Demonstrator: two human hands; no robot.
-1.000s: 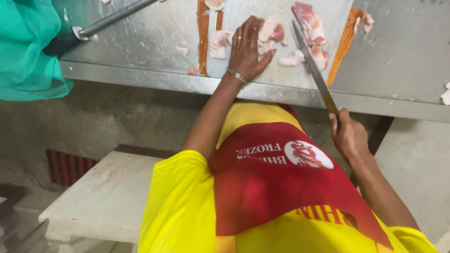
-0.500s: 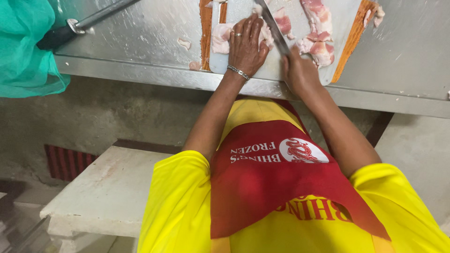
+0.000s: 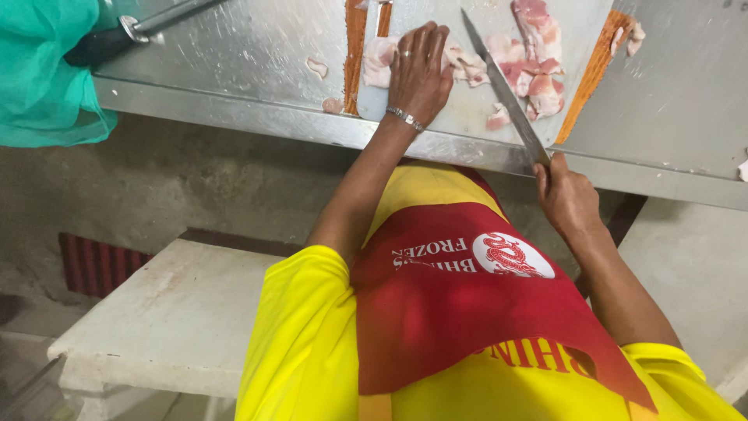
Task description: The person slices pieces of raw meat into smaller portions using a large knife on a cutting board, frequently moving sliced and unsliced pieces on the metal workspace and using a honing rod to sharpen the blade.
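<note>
- The left hand point(image 3: 419, 72) is lying palm-down on the white cutting board point(image 3: 475, 117), its fingers held loosely together and pressing on a pale strip of raw meat point(image 3: 379, 62) at the board's left side.
- The right hand point(image 3: 567, 199) is closing in a full fist around the handle of a long knife point(image 3: 502, 90), just off the near edge of the steel counter point(image 3: 234, 58).
- The blade's long axis is running from about 5 o'clock at the handle up to 11 o'clock at the tip, slanting across the board.
- Seen from the left fingers, the blade is lying toward 3 o'clock, close beside them but apart; I cannot tell whether its edge is touching the board.
- More meat pieces point(image 3: 534, 66) are sitting on the far side of the blade, toward 2 o'clock from the left hand, so the knife is passing between the two groups.
- The left hand is nearer the meat; the right one is only reaching it through the blade.
- The meat is looking pink and white, fatty, wet, cut into uneven chunks and strips.
- Small scraps point(image 3: 317, 68) are lying on the bare metal at 9 o'clock from the board.
- A second dark-handled tool point(image 3: 117, 39) and a green net cloth point(image 3: 43, 78) are resting at the far left, well apart.
</note>
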